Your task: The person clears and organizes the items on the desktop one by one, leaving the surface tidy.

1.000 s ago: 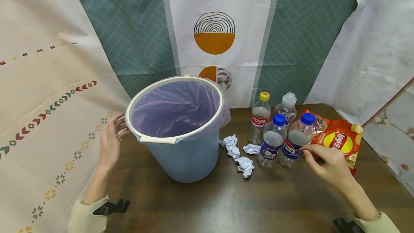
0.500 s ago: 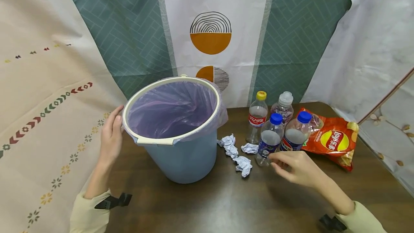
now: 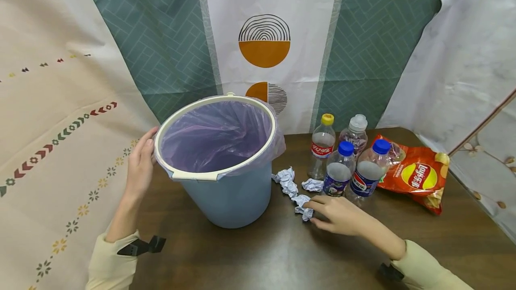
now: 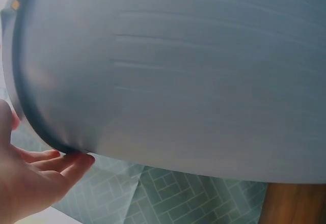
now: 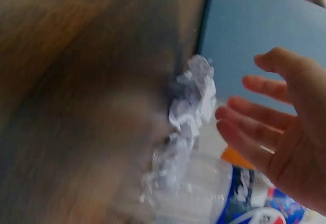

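Observation:
My left hand [image 3: 139, 167] touches the outside of a blue trash bin [image 3: 230, 200] near its cream rim [image 3: 197, 175]. In the left wrist view the fingertips [image 4: 84, 159] rest against the bin's lip. A translucent purple bag [image 3: 217, 133] lines the bin. On the table, my right hand [image 3: 342, 216] reaches with spread fingers over the nearest crumpled paper ball [image 3: 302, 202]. The right wrist view shows a gap between those fingers and the paper. More crumpled paper [image 3: 287, 181] lies between bin and bottles, and another paper ball [image 3: 312, 185] sits by the bottles.
Right of the paper stand a yellow-capped bottle [image 3: 323, 147], a clear-capped bottle [image 3: 355, 133] and two blue-capped bottles, one a Pepsi bottle [image 3: 364, 178]. A red Lay's chip bag [image 3: 421, 176] lies beyond them on the wooden table [image 3: 258, 258]. Patterned cloth hangs behind.
My right hand has moved left from beside the Pepsi bottle, past the other blue-capped bottle, to the nearest paper ball. My left hand has come in against the bin's side.

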Available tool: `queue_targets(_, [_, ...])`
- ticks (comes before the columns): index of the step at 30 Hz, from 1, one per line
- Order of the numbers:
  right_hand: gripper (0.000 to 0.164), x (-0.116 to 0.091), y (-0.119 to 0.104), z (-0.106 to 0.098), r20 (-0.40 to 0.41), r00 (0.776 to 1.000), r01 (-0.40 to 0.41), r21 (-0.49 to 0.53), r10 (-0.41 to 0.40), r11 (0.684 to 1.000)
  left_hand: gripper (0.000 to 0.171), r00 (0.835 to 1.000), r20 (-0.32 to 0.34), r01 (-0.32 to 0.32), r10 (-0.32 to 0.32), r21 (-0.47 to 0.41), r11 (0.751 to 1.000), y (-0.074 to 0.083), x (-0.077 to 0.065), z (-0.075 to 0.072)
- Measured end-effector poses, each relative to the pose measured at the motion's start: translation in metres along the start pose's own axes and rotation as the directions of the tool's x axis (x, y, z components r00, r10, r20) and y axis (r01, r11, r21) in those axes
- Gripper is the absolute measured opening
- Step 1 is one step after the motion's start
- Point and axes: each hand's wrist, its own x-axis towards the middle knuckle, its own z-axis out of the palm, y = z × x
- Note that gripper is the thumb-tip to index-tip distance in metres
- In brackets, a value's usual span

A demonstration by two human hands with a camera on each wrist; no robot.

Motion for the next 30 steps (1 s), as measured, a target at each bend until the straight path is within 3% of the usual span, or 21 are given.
queue_targets(6, [0.046,0.013,-0.004,0.019,0.084,0.994,-0.074,-0.004,0.074,0.997,0.049,1.000,0.024,-0.003,0.002,0.016,1.000,0.002,0.003,-0.001])
queue_targets(12, [0.049,0.020,-0.002,0.030,0.132,0.984,-0.126,0.030,0.121,0.992,0.048,1.000,0.020,0.002,-0.004,0.055,0.998,0.002,0.003,-0.002])
queue_targets(23, [0.059,0.023,-0.001,0.034,0.207,0.967,-0.163,0.043,0.151,0.986,0.046,1.000,-0.008,-0.013,0.014,0.147,0.989,0.001,0.003,-0.002])
queue_targets(30, [0.064,0.026,-0.004,0.034,0.242,0.955,-0.195,0.074,0.172,0.978,0.045,1.000,-0.008,-0.020,0.022,0.137,0.990,0.001,0.003,0.000])
